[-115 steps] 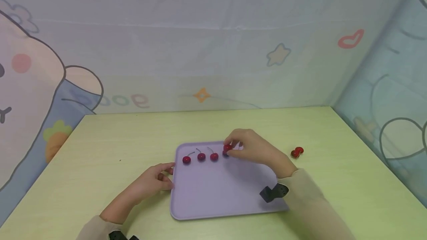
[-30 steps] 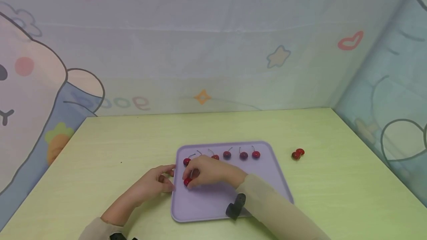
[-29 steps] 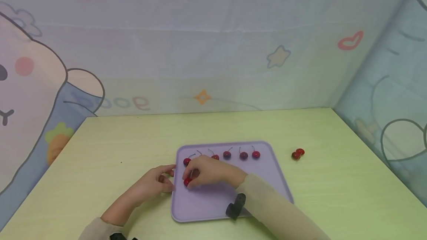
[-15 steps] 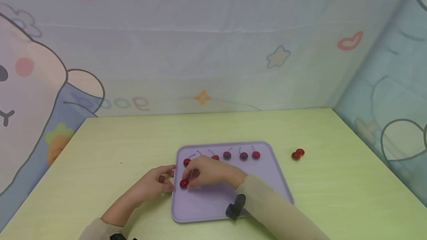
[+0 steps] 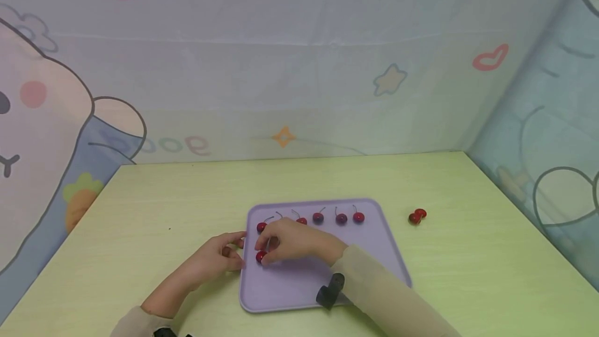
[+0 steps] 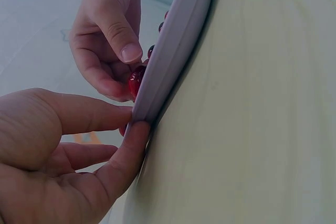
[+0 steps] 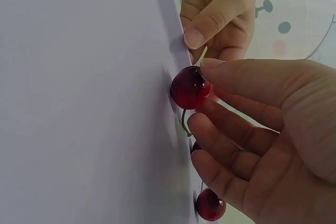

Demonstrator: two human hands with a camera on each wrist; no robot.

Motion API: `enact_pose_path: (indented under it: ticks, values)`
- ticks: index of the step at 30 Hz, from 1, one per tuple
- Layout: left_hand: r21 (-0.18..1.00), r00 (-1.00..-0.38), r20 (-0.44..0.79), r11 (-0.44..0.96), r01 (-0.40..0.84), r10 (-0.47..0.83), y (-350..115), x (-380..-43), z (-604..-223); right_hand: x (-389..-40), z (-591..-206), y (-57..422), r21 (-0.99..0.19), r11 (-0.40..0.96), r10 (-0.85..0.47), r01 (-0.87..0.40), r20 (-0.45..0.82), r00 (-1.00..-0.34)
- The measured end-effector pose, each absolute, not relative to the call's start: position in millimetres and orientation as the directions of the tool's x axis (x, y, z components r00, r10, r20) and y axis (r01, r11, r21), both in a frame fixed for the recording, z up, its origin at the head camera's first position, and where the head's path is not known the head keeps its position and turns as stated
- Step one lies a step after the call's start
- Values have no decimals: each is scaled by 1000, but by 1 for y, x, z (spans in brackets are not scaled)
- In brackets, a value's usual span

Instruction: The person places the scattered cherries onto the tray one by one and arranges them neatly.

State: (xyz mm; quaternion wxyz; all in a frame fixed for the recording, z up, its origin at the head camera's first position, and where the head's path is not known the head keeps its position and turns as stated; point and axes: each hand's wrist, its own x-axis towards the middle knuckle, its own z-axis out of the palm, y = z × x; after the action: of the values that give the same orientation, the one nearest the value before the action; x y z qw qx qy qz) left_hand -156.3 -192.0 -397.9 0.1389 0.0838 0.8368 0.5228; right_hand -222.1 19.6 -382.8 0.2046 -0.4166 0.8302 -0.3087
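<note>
My right hand (image 5: 295, 243) is over the left part of the lilac tray (image 5: 323, 293), pinching a red cherry (image 5: 261, 257) between thumb and fingers. In the right wrist view the thumb tip touches this cherry (image 7: 186, 87) beside a green stem, with fingertips close behind it. The cherry sits low at the tray surface. Relaxed fingers of my left hand (image 5: 212, 256) touch the tray's left edge. A row of stemmed cherries runs along the far side, including one dark cherry (image 5: 318, 218) and a far-right cherry (image 5: 358, 217); my right hand partly hides the row's left portion.
Two cherries (image 5: 417, 216) lie together on the pale yellow-green table (image 5: 468, 269), right of the tray. Behind the table hangs a printed cloth (image 5: 234, 82). A black wrist camera (image 5: 330, 291) on the right sleeve hangs over the tray's front part.
Since the oldest frame, cherries have been added at the row's right end. My right hand came left and nearer with another cherry, which lately shifted slightly left, then back. The left hand stayed.
</note>
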Motion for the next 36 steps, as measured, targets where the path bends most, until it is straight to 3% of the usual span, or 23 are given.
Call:
enact_pose_path:
  ticks: [20,36]
  values:
    - [898,-948,-143,439,-4,285,-192,-156,-397,-220,-380,20,-674,470,-821,-570,-97,-562]
    - [897,-946,-144,441,-1,290,-191,-154,-395,-218,-369,26,-612,515,-796,-600,-81,-600]
